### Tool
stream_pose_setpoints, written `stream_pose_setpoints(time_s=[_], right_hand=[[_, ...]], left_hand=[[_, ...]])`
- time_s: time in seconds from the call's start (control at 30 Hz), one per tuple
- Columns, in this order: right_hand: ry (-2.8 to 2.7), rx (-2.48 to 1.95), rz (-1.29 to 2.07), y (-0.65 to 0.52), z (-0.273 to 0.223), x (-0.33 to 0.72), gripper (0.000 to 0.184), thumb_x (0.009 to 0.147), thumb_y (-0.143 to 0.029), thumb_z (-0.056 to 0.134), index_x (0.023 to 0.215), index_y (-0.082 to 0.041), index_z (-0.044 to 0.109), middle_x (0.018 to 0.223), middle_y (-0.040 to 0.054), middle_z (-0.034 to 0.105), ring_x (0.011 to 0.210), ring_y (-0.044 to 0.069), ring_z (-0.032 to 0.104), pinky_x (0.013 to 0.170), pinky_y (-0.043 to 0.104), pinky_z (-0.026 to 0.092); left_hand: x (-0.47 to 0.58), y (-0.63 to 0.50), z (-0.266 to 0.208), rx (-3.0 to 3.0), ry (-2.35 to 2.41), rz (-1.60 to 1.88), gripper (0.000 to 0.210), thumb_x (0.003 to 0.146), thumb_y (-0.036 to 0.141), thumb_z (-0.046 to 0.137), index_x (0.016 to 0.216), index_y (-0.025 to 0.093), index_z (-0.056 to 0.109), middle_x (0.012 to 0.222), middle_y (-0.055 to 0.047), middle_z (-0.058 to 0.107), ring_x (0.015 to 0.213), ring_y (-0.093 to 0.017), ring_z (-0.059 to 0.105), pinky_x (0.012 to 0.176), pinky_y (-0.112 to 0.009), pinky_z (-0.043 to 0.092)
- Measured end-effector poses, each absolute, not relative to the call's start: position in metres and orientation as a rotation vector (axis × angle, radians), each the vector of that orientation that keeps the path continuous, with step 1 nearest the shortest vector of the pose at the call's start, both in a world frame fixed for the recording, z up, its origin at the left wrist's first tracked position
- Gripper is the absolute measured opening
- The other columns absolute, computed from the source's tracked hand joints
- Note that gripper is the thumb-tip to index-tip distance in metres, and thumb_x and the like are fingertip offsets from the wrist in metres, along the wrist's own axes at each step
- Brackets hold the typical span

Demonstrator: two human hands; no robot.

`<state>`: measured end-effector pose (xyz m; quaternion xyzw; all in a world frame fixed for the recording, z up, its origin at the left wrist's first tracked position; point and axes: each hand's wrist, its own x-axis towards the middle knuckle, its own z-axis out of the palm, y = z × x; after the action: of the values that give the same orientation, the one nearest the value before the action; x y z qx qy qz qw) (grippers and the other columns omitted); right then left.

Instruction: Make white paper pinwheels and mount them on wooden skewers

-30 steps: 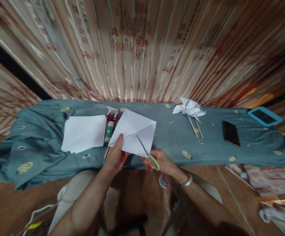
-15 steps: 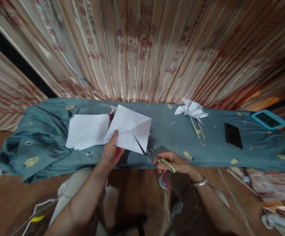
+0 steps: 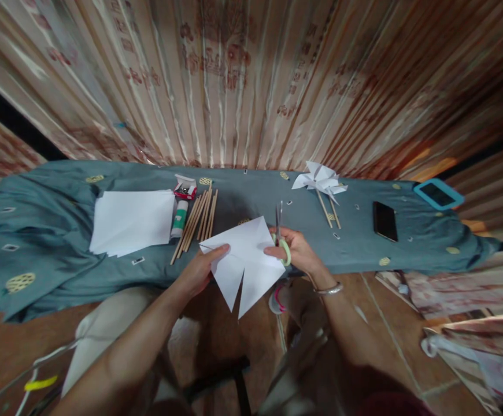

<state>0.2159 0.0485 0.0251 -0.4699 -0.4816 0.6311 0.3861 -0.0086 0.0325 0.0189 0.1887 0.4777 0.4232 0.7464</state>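
A square sheet of white paper (image 3: 247, 254) with a slit cut in from its lower corner is held between both hands above the cloth's front edge. My left hand (image 3: 203, 268) pinches its left corner, thumb on top. My right hand (image 3: 295, 249) grips green-handled scissors (image 3: 283, 245), blades pointing away from me, while its thumb presses on the paper's right side. Just beyond the left hand lie several wooden sticks (image 3: 195, 222), a glue stick (image 3: 179, 218) with a green label and a small open red-and-white box (image 3: 185, 187).
A stack of white paper (image 3: 132, 222) lies at the left on the teal cloth (image 3: 255, 193). Paper pinwheels (image 3: 321, 180) on sticks rest right of centre. Farther right are a black phone (image 3: 385, 221) and a blue-framed tablet (image 3: 439, 194). A pleated curtain (image 3: 243, 104) hangs behind.
The paper has been turned so its slit points toward me, and moved lower. The right hand has come onto the paper, scissors now pointing away. The sticks and glue stick are uncovered.
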Motion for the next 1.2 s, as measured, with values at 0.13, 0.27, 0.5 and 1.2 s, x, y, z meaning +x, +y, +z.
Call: stream_pose_setpoints(time_s=[0.13, 0.27, 0.5, 1.2], right_hand=[[-1.105, -1.220, 1.635, 0.051, 0.021, 0.203, 0.042, 0.045, -0.030, 0.088, 0.080, -0.017, 0.068, 0.062, -0.0036, 0.068, 0.050, 0.011, 0.058, 0.050, 0.021, 0.045], [-0.822, -1.178, 1.444, 0.059, 0.018, 0.191, 0.036, 0.049, -0.031, 0.085, 0.079, -0.018, 0.070, 0.068, -0.0015, 0.072, 0.057, 0.013, 0.063, 0.061, 0.026, 0.050], [-0.632, -1.086, 1.257, 0.077, 0.013, 0.170, 0.032, 0.048, -0.031, 0.084, 0.071, -0.018, 0.065, 0.065, -0.0019, 0.071, 0.055, 0.013, 0.060, 0.058, 0.027, 0.048], [-1.490, -1.168, 2.015, 0.027, 0.022, 0.175, 0.059, 0.071, -0.069, 0.062, 0.094, -0.013, 0.062, 0.076, 0.0053, 0.067, 0.064, 0.013, 0.062, 0.052, 0.021, 0.043]], left_hand=[[-0.009, 0.035, 0.026, 0.337, 1.023, 0.931, 0.029, 0.075, 0.037, 0.070, 0.091, 0.013, 0.069, 0.070, -0.005, 0.071, 0.067, -0.020, 0.068, 0.060, -0.027, 0.053], [-0.009, 0.039, 0.034, 0.280, 0.741, 1.017, 0.056, 0.082, 0.062, 0.050, 0.107, 0.015, 0.066, 0.103, -0.011, 0.072, 0.107, -0.029, 0.063, 0.088, -0.041, 0.052], [0.013, 0.036, 0.021, 0.398, 0.605, 1.113, 0.049, 0.075, 0.042, 0.069, 0.120, 0.025, 0.057, 0.132, -0.007, 0.058, 0.132, -0.028, 0.043, 0.110, -0.052, 0.029], [-0.023, 0.054, 0.049, 0.046, 0.951, 1.561, 0.029, 0.093, 0.014, 0.046, 0.118, 0.013, 0.060, 0.089, -0.005, 0.074, 0.076, -0.012, 0.069, 0.072, -0.019, 0.056]])
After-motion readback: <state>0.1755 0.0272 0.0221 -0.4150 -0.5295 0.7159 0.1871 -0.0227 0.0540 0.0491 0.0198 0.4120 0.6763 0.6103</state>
